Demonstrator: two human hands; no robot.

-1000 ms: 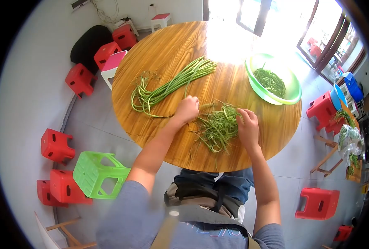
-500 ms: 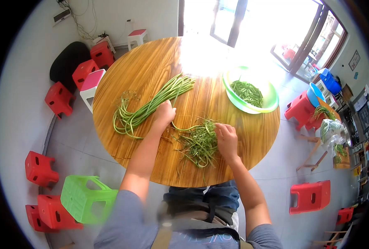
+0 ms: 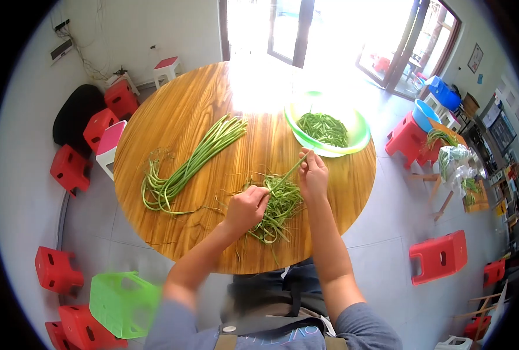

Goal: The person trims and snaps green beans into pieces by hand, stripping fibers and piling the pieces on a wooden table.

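Observation:
Between my two hands a green garlic scape [image 3: 287, 175] stretches at a slant above the table. My left hand [image 3: 246, 208] is closed on its lower end, and my right hand [image 3: 314, 177] pinches the upper end near the bowl. Just below the scape lies a tangled heap of thin green trimmings [image 3: 278, 216], partly hidden by my left hand. A bundle of long garlic scapes [image 3: 198, 157] rests to the left, its curled ends toward me. Short cut green pieces [image 3: 324, 129] fill part of the pale green bowl [image 3: 357, 146] beyond my right hand.
The round wooden table [image 3: 172, 111] spans the middle. A green stool [image 3: 110, 300] and several red stools [image 3: 67, 166] stand on the left. At right are another red stool [image 3: 440, 256] and a blue basin [image 3: 426, 115]. Bright glass doors [image 3: 288, 29] are behind.
My left hand has moved from beside the bundle to above the trimmings. My right hand has risen off the heap. A single scape is now held between both hands; the view has shifted slightly.

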